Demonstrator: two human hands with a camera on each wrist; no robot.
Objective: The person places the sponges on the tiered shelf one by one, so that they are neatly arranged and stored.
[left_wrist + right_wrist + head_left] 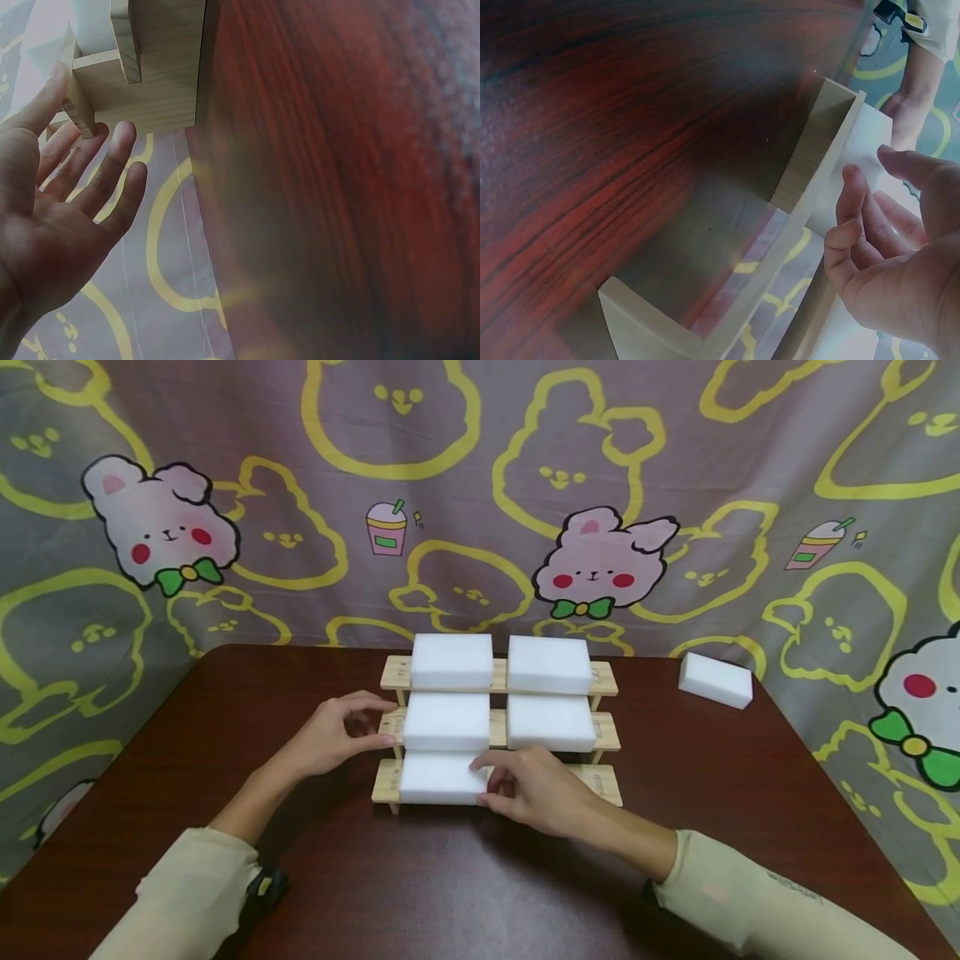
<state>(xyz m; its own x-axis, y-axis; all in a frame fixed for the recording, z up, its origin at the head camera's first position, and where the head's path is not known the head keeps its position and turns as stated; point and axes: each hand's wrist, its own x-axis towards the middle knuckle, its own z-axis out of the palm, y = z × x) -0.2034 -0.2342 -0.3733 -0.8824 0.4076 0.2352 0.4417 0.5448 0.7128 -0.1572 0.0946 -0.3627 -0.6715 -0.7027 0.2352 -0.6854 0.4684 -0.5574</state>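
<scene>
A three-tier wooden stand (386, 783) bears several white foam blocks, two on the top tier, two on the middle one and one on the bottom. My left hand (330, 735) holds the left end of the middle tier, thumb by the front edge and index finger toward the back. In the left wrist view its thumb and fingers lie either side of the board end (79, 101). My right hand (543, 789) pinches the right end of the bottom foam block (438, 777) between thumb and index finger. The other right-hand fingers curl loosely in the right wrist view.
Another white block (715, 681) lies at the table's back right. The stand is on a dark reddish-brown table (420, 885), backed by a cartoon-print curtain (465, 510). The bottom tier's right part extends past my right hand.
</scene>
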